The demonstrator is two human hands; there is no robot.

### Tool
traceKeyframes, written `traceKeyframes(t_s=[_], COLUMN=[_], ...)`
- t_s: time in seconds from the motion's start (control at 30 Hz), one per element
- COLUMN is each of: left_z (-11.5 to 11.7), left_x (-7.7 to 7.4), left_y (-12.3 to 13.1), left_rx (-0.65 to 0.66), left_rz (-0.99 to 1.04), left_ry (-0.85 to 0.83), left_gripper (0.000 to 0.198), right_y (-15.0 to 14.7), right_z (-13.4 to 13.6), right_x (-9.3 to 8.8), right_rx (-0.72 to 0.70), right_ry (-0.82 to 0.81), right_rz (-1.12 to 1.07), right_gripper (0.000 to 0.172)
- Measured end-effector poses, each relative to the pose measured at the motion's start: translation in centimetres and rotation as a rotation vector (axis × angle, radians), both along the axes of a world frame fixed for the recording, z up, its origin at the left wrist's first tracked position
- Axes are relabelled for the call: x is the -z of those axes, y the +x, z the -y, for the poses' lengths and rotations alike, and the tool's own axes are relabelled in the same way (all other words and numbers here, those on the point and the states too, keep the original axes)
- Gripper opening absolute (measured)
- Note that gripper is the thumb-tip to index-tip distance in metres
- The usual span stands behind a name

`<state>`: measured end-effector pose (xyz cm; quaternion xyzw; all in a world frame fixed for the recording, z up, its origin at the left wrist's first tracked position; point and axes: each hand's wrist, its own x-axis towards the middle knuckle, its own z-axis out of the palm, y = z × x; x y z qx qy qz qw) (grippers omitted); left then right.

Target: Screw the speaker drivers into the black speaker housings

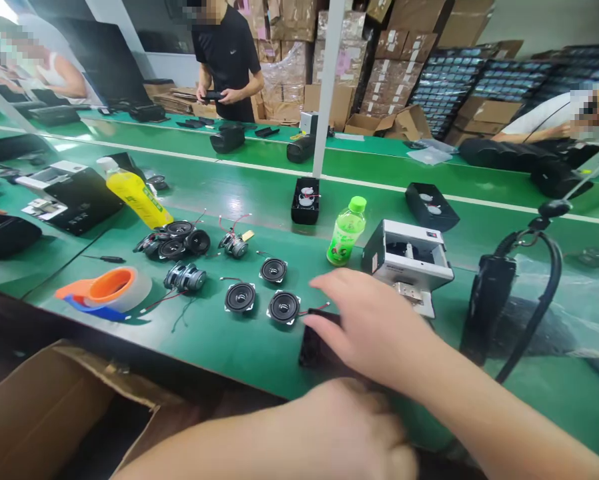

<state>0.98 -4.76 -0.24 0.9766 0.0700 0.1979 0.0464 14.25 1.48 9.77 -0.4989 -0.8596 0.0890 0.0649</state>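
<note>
My right hand point(374, 320) reaches in from the right, thumb and forefinger spread apart with nothing visible between them. Under it lies a black speaker housing point(312, 343), partly covered by the hand. Just left of the fingertips rest three small square-framed speakers, one near the housing point(283, 307), one to its left point(240, 298) and one behind point(273, 270). Lower down, my left hand point(364, 427) is bent over near the bench edge; its fingers are blurred and partly hidden, so I cannot see whether it holds anything.
More speakers point(174, 240) are heaped to the left, behind a tape roll point(112, 287). A green bottle point(347, 230) and a grey-black machine point(409, 250) stand beyond my right hand. An open carton point(59, 400) sits below the bench's front edge. Across the conveyor a person point(228, 60) handles a dark part.
</note>
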Motion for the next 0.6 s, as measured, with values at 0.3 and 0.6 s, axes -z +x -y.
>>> traceKeyframes(t_s=[0.3, 0.6], left_z=[-7.8, -5.6], left_x=[1.1, 0.0], left_y=[-17.5, -13.8], left_rx=[-1.316, -1.197], left_rz=[0.279, 0.562], left_ry=[-0.275, -0.568], left_gripper=[0.057, 0.071], right_y=[-11.2, -3.4], right_z=[-7.6, -5.1], right_x=[5.1, 1.3], right_rx=[-0.151, -0.091], right_ry=[-0.415, -0.267], right_rz=[0.187, -0.669], right_gripper=[0.044, 0.039])
